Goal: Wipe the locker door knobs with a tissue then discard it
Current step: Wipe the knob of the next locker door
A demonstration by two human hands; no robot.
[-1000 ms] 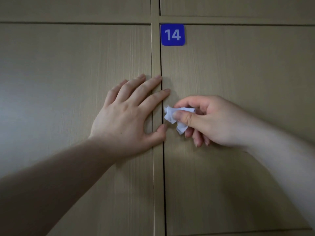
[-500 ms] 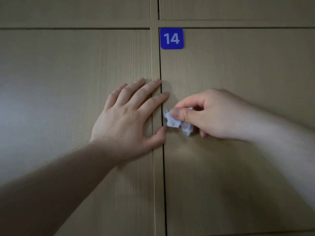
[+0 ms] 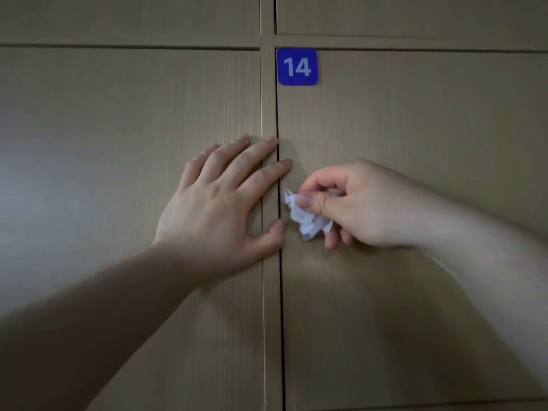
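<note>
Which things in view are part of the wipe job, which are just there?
In the job:
- tissue, pinched by right hand
- left hand, flat on the doors
- door 14; no knob visible

Just there:
- blue number plate
- left door
- upper doors

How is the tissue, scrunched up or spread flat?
Scrunched up. The tissue is a crumpled white wad pinched in the right hand.

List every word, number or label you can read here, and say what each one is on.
"14": white digits on a blue square label, stuck at the top left corner of the locker door to the right of the vertical gap.

Nothing else is legible; the crumpled tissue shows no print.
</note>
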